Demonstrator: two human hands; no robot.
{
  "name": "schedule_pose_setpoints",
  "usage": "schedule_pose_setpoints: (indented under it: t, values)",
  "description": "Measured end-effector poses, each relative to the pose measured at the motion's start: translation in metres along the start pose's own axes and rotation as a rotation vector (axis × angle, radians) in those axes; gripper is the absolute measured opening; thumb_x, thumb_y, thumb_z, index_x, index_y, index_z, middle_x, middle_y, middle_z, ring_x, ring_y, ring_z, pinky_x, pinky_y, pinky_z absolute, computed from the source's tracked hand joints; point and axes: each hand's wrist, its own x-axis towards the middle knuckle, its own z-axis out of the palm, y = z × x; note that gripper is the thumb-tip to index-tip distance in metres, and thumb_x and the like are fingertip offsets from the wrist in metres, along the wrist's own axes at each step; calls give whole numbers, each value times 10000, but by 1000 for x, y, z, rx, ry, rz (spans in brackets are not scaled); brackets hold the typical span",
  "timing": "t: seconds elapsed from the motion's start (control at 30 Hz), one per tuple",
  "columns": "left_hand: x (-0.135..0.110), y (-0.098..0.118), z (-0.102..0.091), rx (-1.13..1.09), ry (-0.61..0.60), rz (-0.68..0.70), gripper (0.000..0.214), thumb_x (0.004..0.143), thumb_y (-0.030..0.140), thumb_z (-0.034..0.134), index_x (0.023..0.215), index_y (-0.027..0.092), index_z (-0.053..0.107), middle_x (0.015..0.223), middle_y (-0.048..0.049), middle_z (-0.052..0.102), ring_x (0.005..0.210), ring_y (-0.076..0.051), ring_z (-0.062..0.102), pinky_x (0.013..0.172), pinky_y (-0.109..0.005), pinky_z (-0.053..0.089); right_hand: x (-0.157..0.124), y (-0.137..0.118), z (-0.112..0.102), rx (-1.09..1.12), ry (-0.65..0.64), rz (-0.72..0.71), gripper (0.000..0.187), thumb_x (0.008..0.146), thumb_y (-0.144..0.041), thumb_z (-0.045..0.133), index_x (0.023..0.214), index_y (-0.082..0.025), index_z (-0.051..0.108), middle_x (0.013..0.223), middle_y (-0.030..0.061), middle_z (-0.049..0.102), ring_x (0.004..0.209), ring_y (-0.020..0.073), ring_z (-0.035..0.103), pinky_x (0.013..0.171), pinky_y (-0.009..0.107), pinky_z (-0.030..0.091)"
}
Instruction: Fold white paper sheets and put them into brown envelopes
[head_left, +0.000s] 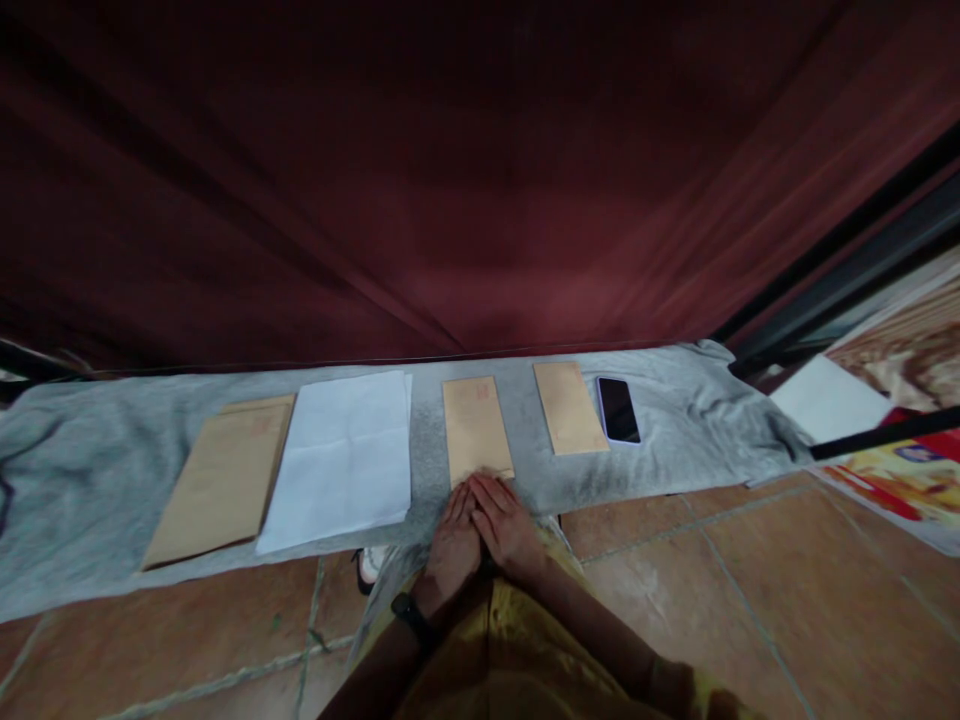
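Observation:
A brown paper envelope (478,428) with faint red print lies lengthwise in front of me on a grey cloth (427,410). My left hand (454,540), a dark band at its wrist, rests at the envelope's near end with its fingers stretched out. Beside it, my right hand (510,530) lies flat, its fingers meeting and partly covering those of the left. Both sets of fingertips touch the envelope's near edge, which they partly hide. Another brown envelope (570,408) lies to the right, close to a phone (619,410) with a dark screen and pale purple edge.
White paper sheets (341,460) lie left of the middle envelope. Farther left is a stack of larger brown envelopes (221,480). A dark red curtain (480,200) hangs behind the narrow cloth-covered surface. Dark bars (847,260) and a colourful printed package (907,475) are at right.

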Motion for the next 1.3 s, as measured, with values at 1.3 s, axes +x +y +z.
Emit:
schedule_pose_setpoints:
  t: [1.3]
  values:
    - [12, 9, -2, 37, 57, 14, 563, 862, 50, 426, 1407, 84, 561, 1428, -161, 615, 1348, -226, 566, 1117, -405, 480, 10, 12, 23, -135, 105, 116, 454, 1050, -224, 365, 1464, -129, 525, 1474, 130, 574, 1407, 217, 492, 1164, 469, 435]
